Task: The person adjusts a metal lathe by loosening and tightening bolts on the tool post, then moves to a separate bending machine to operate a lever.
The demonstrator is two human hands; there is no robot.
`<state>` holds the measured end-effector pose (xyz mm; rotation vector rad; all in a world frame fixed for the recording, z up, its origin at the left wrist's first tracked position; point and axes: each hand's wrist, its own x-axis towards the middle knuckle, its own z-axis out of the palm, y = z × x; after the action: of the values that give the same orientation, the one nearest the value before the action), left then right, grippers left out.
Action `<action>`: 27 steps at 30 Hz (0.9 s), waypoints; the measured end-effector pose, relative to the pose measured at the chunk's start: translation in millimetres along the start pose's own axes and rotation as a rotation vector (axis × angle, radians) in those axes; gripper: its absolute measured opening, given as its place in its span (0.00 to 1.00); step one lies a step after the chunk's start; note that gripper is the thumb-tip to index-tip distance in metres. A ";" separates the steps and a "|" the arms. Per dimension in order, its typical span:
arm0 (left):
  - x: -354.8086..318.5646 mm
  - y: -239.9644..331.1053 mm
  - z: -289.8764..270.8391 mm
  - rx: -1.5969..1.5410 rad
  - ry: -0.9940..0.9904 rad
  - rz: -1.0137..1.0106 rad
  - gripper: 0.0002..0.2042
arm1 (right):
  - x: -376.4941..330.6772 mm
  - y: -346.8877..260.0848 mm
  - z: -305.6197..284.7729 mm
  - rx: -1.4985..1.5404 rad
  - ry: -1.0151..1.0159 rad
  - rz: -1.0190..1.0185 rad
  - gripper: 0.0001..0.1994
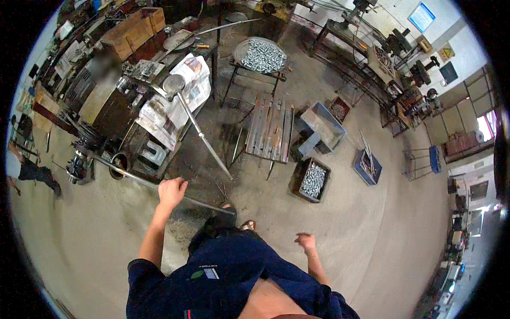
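Far L: another person (pixel 41 173), walking pose, partly cut off by the rim. Next, dark machinery (pixel 78 164); long metal bar (pixel 139 179) runs from there, approx. diagonal, upper L to lower R, near end by the wearer's feet. L hand (pixel 172 192) is on it approx. mid-length, fingers looking wrapped round; grip detail too small to be sure. So bar lies directly under L hand, extends both ways, long axis crossing in front of the body; L is the nearer hand, R well off.

Beyond, newspaper (pixel 195 78) on the worktop w/ a 2nd rod (pixel 192 118), round-headed, slanting down R, apart from L hand. Centre: slatted metal stand (pixel 273 127). R hand (pixel 306 241) is over the floor, fingers part-bent, nothing seen in it; can't tell if fully closed. Nearest it: dark box (pixel 300 190) w/ small metal pcs. Farther R: blue bin (pixel 366 179) w/ rods.
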<state>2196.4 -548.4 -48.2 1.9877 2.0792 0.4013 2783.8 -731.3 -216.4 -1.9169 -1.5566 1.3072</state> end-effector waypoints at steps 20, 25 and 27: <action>72.8 124.7 96.7 -0.301 -0.053 -0.732 0.28 | 271.2 -128.8 -146.3 -0.306 -0.314 -0.206 0.14; 61.3 126.1 103.3 -0.371 0.010 -0.726 0.25 | 357.3 -204.4 -124.5 -0.514 -0.341 -0.636 0.13; 63.0 124.2 103.2 -0.409 -0.049 -0.738 0.25 | 378.1 -240.1 -116.8 -0.340 -0.526 -0.480 0.12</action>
<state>2345.9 -477.2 -99.3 0.9125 2.2774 0.5491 2728.8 -277.6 -142.3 -1.2638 -2.4438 1.4541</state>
